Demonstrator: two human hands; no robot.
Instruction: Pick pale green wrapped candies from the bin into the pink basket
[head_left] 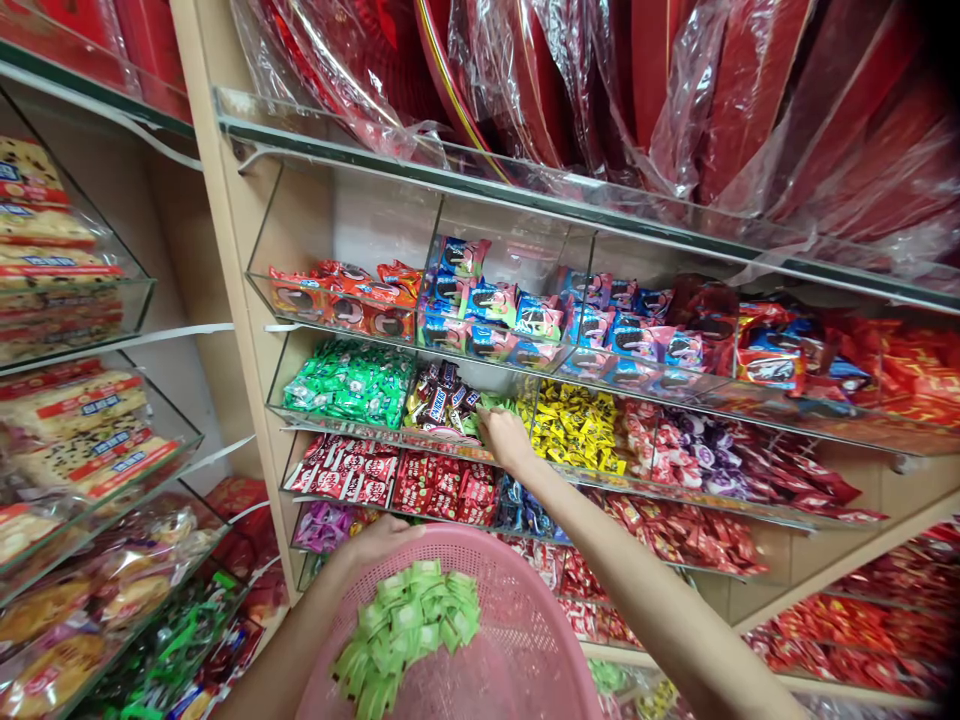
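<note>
A pink perforated plastic basket [540,610] is held in front of me, with a heap of light green wrapped candies [420,620] inside. My left hand [379,540] is closed over the basket's far left rim; its thumb lies along the edge. Up on the shelf, my right hand [506,437] reaches into a clear compartment with its fingers closed around light green wrapped candy [491,403]. Dark-wrapped Snickers bars [444,400] lie just left of those fingers. Yellow wrapped candies [574,425] fill the bin to the right.
Green wrapped candies [349,385] sit in the bin at the left. Blue and pink snack packs [491,305] stand one shelf up, behind a clear front panel. A glass shelf edge [525,190] with red plastic-wrapped goods runs overhead. Packaged breads [90,420] line the left shelves.
</note>
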